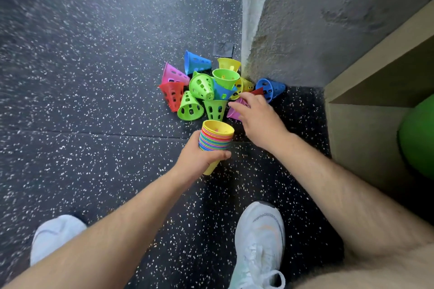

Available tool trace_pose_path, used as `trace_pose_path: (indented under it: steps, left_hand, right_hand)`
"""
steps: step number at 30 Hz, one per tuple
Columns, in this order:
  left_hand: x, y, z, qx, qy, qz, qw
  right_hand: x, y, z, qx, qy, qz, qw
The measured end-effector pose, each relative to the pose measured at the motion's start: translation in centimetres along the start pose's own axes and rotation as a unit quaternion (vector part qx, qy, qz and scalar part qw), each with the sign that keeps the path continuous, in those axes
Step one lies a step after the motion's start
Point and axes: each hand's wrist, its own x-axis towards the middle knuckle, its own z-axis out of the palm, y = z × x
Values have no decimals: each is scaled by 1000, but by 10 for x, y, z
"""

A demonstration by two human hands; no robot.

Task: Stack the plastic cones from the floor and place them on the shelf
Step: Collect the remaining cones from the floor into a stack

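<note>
While the left hand [204, 156] grips a stack [217, 135] of nested cones, rims up and yellow on top, the right hand [259, 119] reaches toward 12 o'clock with fingers loosely spread. It holds nothing, and its tips are over a pink cone [234, 112]; whether they touch it cannot be told. The loose cones [202, 87] lie heaped on the speckled floor [94, 101] at the wall [328, 30] corner. The shelf [366, 91] stands at 3 o'clock with a green ball [418, 136] inside. 2 white shoes [258, 241] show at 6 o'clock.
</note>
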Motion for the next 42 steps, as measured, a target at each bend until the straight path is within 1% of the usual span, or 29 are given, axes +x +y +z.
trace_pose_path:
  steps: [3, 5, 7, 10, 13, 15, 17, 21, 26, 28, 30, 33, 36, 40, 42]
  left_hand:
    - [-3, 1, -4, -16, 9, 3, 1000]
    - [-4, 0, -5, -25, 13, 0, 1000]
    - [-4, -3, -6, -30, 13, -2, 999]
    - [-4, -5, -5, -39, 9, -3, 999]
    - [-3, -7, -5, -41, 3, 1, 999]
    - [-4, -6, -6, -42, 1, 2, 999]
    - [-3, -4, -8, -43, -4, 9, 999]
    - [5, -1, -16, -47, -9, 26, 999]
    - [11, 0, -30, -72, 4, 35, 997]
    - [12, 1, -36, -78, 16, 31, 996]
    - [13, 2, -42, -83, 24, 29, 996]
    - [14, 6, -52, -84, 40, 23, 995]
    - [16, 11, -61, -89, 47, 23, 995]
    - [20, 11, -70, -73, 58, 17, 996]
    - [23, 8, -72, -64, 60, 18, 996]
  right_hand:
    - [6, -1, 9, -12, 0, 8, 1000]
    - [4, 0, 11, -8, 25, -1, 1000]
    - [-2, 2, 9, 22, 51, 7, 998]
    - [-14, 2, 0, 114, 96, 46, 988]
    - [-24, -8, -19, 237, 156, 71, 956]
    - [-28, -21, -34, 294, 180, 88, 935]
    - [-28, -35, -45, 315, 179, 85, 928]
    - [-23, -57, -49, 323, 132, 35, 937]
    - [-19, -80, -45, 285, 17, 6, 958]
    - [-13, -86, -45, 275, -1, -2, 961]
    - [3, -86, -50, 247, 6, -22, 969]
    - [48, -78, -59, 144, 10, -62, 988]
    - [97, -71, -63, -3, -27, -81, 996]
    - [125, -66, -49, -137, -106, -86, 981]
    - [125, -66, -40, -167, -126, -86, 974]
